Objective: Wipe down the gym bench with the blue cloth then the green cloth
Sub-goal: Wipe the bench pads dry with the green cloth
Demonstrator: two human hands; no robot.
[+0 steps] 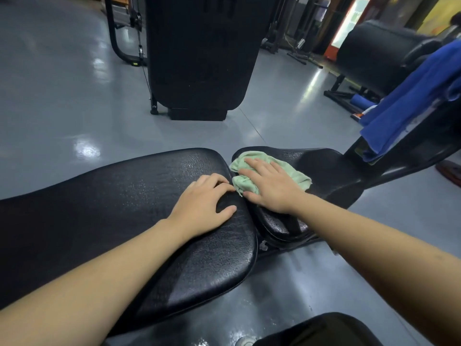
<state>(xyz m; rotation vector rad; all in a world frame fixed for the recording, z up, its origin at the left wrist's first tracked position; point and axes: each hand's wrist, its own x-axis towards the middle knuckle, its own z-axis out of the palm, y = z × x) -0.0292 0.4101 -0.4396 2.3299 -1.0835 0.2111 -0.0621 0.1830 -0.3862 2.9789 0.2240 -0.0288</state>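
Pressing grip: right hand, palm flat and fingers spread, on green cloth atop desk seat pad
Left hand: empty, splayed on desk, beside cloth
Blue cloth: draped over frame, far right

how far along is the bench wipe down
Looks done: the blue cloth hangs over the frame at right, in no hand, so that pass seems finished. In hand: the right hand presses the green cloth flat on the small seat pad, while the left hand rests on the long pad. Left: whether the long pad got the green cloth can't be told.
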